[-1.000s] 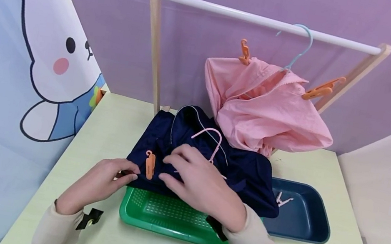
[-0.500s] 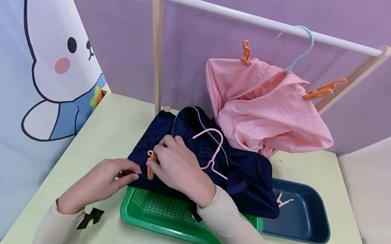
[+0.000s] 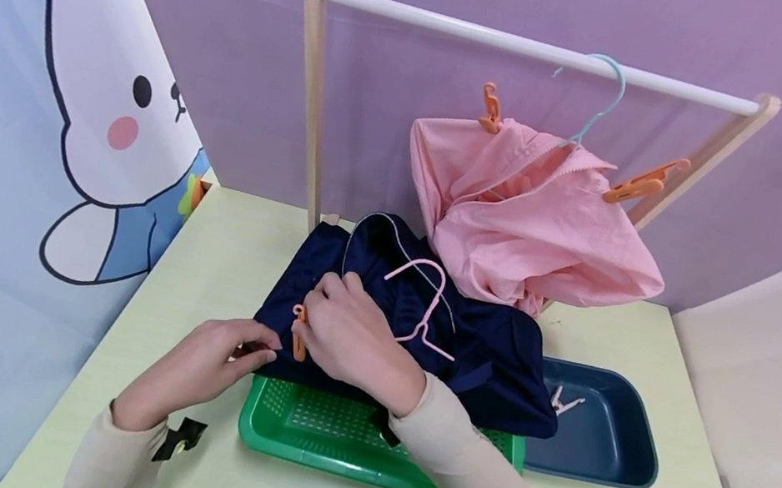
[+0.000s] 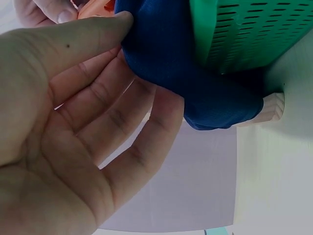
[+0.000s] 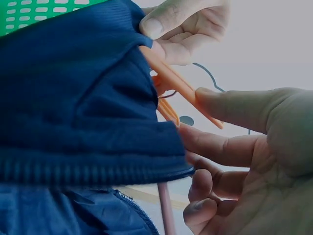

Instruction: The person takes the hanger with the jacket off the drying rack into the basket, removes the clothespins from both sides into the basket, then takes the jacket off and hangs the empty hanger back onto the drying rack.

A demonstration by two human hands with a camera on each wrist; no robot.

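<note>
At frame centre the navy jacket lies crumpled over the green basket, pink hanger already inside it; it is not yet on the rail, where the pink jacket hangs. The right hand pinches the orange clip at its lower-left edge; the left hand pinches the hem.

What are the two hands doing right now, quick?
Left hand: pinches the edge of the navy garment.
Right hand: fingers pinch the orange clip on that garment.
</note>
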